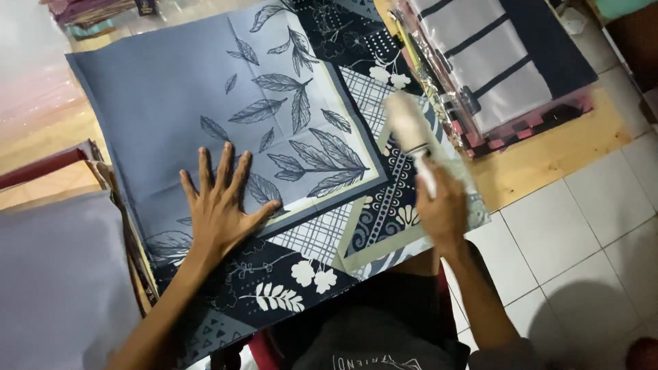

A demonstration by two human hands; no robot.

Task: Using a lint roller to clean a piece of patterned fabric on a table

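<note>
A folded blue-grey cloth (164, 96) printed with dark leaves, checks and white flowers lies spread on a low wooden board. My left hand (221, 205) rests flat on it, fingers spread, near the leaf print. My right hand (442, 205) grips the white handle of a lint roller (409, 123), whose pale roll is blurred and sits over the cloth's right side.
A clear plastic pack of folded striped grey and navy cloth (493, 68) lies at the upper right on the wooden board (555, 151). White floor tiles (582, 240) fill the right side. A grey cloth stack (55, 274) sits at the lower left.
</note>
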